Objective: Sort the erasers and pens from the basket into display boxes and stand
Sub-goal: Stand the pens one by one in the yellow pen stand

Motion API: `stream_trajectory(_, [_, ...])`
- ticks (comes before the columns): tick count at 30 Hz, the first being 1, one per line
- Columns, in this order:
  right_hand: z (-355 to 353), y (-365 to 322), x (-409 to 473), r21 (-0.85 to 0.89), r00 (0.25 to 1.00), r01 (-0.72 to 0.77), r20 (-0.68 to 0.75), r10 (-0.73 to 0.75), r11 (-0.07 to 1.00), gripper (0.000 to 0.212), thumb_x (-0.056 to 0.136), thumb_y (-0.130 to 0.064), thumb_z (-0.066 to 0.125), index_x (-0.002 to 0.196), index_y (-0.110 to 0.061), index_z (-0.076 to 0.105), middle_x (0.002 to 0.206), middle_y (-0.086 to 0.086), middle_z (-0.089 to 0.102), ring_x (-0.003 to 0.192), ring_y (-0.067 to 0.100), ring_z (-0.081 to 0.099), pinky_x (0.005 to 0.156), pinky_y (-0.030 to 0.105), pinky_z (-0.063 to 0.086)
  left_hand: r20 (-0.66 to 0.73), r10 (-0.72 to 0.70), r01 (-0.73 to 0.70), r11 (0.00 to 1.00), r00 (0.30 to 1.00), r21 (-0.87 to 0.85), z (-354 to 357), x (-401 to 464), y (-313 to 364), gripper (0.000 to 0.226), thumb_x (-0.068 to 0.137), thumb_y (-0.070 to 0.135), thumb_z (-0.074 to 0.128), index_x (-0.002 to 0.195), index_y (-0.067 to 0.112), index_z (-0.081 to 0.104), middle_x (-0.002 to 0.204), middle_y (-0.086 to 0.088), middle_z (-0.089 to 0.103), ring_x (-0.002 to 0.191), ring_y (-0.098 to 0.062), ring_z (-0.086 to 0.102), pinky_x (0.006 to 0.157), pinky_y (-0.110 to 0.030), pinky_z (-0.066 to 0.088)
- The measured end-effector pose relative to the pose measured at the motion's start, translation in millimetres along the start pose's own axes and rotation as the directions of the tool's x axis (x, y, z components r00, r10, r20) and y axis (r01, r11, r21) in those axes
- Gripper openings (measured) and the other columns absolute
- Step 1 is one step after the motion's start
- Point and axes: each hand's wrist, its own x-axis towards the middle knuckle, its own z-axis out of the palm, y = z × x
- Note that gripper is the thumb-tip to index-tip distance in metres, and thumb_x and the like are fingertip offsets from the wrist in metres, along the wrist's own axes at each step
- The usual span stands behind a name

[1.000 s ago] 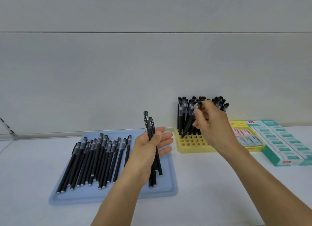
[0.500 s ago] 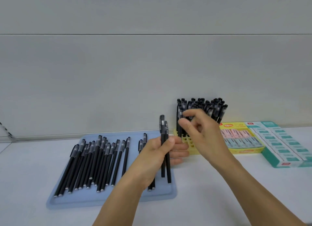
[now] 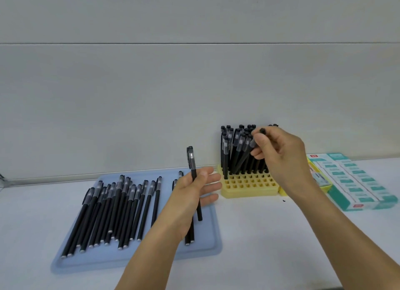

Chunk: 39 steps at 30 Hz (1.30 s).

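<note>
Centre frame: my right hand (image 3: 279, 151) pinches a pen (image 3: 245, 157) near its cap over the stand (image 3: 249, 187); my left hand (image 3: 192, 192) grasps another pen (image 3: 193, 172) mid-barrel. Light, stiff, probably slippery.

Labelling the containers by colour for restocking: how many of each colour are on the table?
Blue: 1, tray
Yellow: 2, pen stand and yellow eraser box
Teal: 1, teal eraser box
Total: 4

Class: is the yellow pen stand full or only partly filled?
Partly filled: the yellow pen stand has pens in its back rows; its front holes are empty.
</note>
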Motion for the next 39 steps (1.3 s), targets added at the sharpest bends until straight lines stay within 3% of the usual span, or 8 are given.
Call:
stream_trajectory(11, [18,21,6,-0.213,0.985,-0.030,0.159,0.065,0.977,0.013,0.096,-0.025,0.055,0.090,-0.021,0.066,0.072,-0.002,0.067,0.065,0.012,0.067,0.068,0.047,0.057,0.001,0.013,-0.013,0.999,1.000,0.033,2,-3,3,0.029,0.104,0.026,0.040,0.119,0.013,0.062,0.107,-0.003,0.074,0.100,-0.018,0.070,0.092,-0.038,0.054])
stream_trajectory(14, [15,14,5,-0.466,0.995,-0.004,0.085,0.049,0.885,0.023,0.091,-0.046,0.057,0.096,-0.023,0.057,0.071,-0.007,0.059,0.069,0.014,0.059,0.065,0.041,0.052,0.033,0.019,-0.022,0.996,0.999,0.092,3,-5,3,0.030,0.104,0.028,0.040,0.119,0.016,0.062,0.106,-0.002,0.074,0.098,-0.018,0.071,0.092,-0.038,0.054])
stream_trajectory(17, [17,-2,-11,-0.248,0.999,-0.012,0.029,0.020,0.969,0.024,0.086,-0.046,0.064,0.097,-0.027,0.056,0.065,-0.003,0.051,0.062,0.012,0.050,0.060,0.037,0.044,0.040,0.034,-0.041,0.982,0.999,0.187,8,-8,4,0.028,0.104,0.030,0.041,0.117,0.018,0.063,0.102,0.002,0.075,0.095,-0.014,0.071,0.091,-0.037,0.055])
stream_trajectory(21, [28,-13,-23,-0.080,0.925,0.022,0.379,0.011,0.997,0.016,0.085,-0.031,0.070,0.074,-0.025,0.060,0.060,-0.009,0.048,0.055,0.005,0.042,0.055,0.027,0.039,0.133,0.058,-0.105,0.918,0.989,0.383,23,-8,0,0.026,0.103,0.033,0.042,0.112,0.024,0.064,0.102,0.006,0.073,0.092,-0.008,0.070,0.090,-0.036,0.054])
stream_trajectory(25, [15,-12,-14,-0.074,0.980,0.005,0.199,0.010,0.997,0.020,0.091,-0.028,0.061,0.075,-0.019,0.053,0.064,-0.002,0.058,0.056,0.017,0.054,0.053,0.039,0.047,0.197,0.133,-0.225,0.781,0.971,0.582,21,-4,-7,0.024,0.097,0.035,0.054,0.119,0.027,0.062,0.111,0.017,0.066,0.100,0.003,0.059,0.095,-0.025,0.046])
stream_trajectory(28, [-3,-1,-5,-0.253,0.999,0.037,0.044,-0.027,0.967,0.021,0.093,-0.038,0.051,0.087,-0.018,0.051,0.072,-0.001,0.062,0.062,0.020,0.062,0.061,0.045,0.053,0.197,0.219,-0.275,0.418,0.956,0.866,9,-1,-16,0.037,0.099,0.038,0.050,0.136,0.034,0.049,0.136,0.021,0.049,0.124,0.000,0.044,0.105,-0.023,0.037])
stream_trajectory(30, [-8,7,-2,-0.321,0.998,0.046,0.044,-0.033,0.946,0.026,0.093,-0.043,0.047,0.088,-0.017,0.049,0.072,0.000,0.062,0.065,0.024,0.062,0.064,0.048,0.052,0.270,0.211,-0.322,0.275,0.939,0.906,6,-1,-22,0.040,0.100,0.036,0.047,0.140,0.035,0.046,0.146,0.021,0.039,0.131,-0.002,0.038,0.107,-0.023,0.033])
stream_trajectory(39, [2,26,1,-0.354,0.993,0.009,0.110,0.032,0.935,0.023,0.095,-0.039,0.051,0.083,-0.019,0.049,0.072,0.000,0.063,0.065,0.023,0.063,0.064,0.048,0.053,0.336,0.202,-0.369,0.152,0.920,0.917,5,4,-24,0.042,0.101,0.034,0.045,0.142,0.031,0.046,0.151,0.017,0.036,0.137,-0.004,0.031,0.110,-0.019,0.023])
